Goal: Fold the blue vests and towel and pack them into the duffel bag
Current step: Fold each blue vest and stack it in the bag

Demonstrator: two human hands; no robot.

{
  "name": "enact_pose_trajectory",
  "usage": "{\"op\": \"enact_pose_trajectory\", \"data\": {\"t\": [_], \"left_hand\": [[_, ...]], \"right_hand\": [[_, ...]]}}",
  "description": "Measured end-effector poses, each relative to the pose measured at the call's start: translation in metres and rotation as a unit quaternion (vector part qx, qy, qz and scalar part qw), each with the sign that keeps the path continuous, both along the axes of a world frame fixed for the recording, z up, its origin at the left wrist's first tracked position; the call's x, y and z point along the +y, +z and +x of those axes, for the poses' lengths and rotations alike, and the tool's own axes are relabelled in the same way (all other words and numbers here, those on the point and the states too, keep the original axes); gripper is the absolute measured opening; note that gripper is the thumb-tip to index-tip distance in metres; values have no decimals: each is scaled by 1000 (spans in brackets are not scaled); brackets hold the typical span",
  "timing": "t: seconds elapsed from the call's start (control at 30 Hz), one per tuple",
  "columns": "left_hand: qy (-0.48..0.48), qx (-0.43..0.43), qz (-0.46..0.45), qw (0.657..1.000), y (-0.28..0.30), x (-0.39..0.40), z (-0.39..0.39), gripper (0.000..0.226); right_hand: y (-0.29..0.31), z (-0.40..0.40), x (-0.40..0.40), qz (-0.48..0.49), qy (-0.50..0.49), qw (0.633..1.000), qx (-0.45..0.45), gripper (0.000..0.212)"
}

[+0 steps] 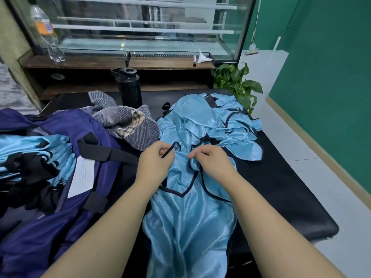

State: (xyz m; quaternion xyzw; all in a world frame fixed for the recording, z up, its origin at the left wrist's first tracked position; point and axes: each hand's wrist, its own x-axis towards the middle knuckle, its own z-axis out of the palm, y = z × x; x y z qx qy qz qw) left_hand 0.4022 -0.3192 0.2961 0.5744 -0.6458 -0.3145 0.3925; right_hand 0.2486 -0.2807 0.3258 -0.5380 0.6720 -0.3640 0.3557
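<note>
While spread across a black table (291, 189), shown left to right: at nine o'clock, an open navy duffel bag (66, 213) holding a stack of folded blue vests (34, 149), with a white tag (81, 177) on the inner wall and black straps (100, 153) across the rim. Just beyond the bag, toward eleven o'clock, a crumpled grey striped towel (128, 123), lying unfolded and touching the bag's far edge. Behind the towel at twelve o'clock, a black bottle (129, 87) standing upright. At centre, left hand (154, 159) pinching the black trim of a blue vest (188, 213) between thumb and fingers; right hand (212, 159) just beside, fingers curled and gripping a fold of the same vest near the neckline. Lying lengthwise from centre down to six o'clock, that vest, partly flattened. At one o'clock, a heap of unfolded blue vests (226, 125), touching the one in hand. Farther back at ten o'clock, a clear plastic bottle (47, 31) on a wooden ledge beside a glass display case (140, 27); at two o'clock, a leafy green plant (239, 83) against a green wall (331, 77).
</note>
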Motion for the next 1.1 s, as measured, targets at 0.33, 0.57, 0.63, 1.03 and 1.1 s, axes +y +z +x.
{"op": "enact_pose_trajectory", "data": {"t": [0.33,0.57,0.63,1.03,1.1], "left_hand": [[-100,-70,-222,967,32,76,30,10],[-31,69,-118,990,56,106,56,26],[-40,127,-23,991,74,110,61,31],[-74,113,-118,984,139,147,86,21],[-40,4,-179,983,150,154,92,22]], "right_hand": [[34,42,39,-48,54,991,-112,45],[60,44,76,-115,109,987,-26,10],[70,46,86,-110,134,985,-8,7],[133,48,135,-149,133,978,67,11],[142,49,140,-172,109,975,93,10]]}}
